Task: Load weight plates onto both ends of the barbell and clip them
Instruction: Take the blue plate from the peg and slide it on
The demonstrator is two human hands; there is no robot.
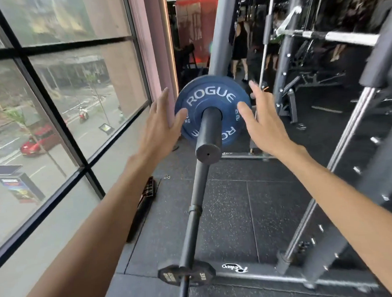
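1 blue plate (212, 111) is seated on the near sleeve of the barbell (209, 134); the left hand (159, 125) and right hand (263, 124) are spread wide beside it, nothing held; no clip is seen fitted, and the far end is judged still unfinished

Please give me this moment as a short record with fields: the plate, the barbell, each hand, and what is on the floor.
plate: blue Rogue weight plate, already on the barbell sleeve, pushed away from its free end
sleeve end: bare, no clip visible on it
left hand: open, fingers spread, fingertips at the plate's left edge
right hand: open, thumb on the plate's right face
second barbell: lower down, with a black plate on it
floor: black speckled rubber tiles
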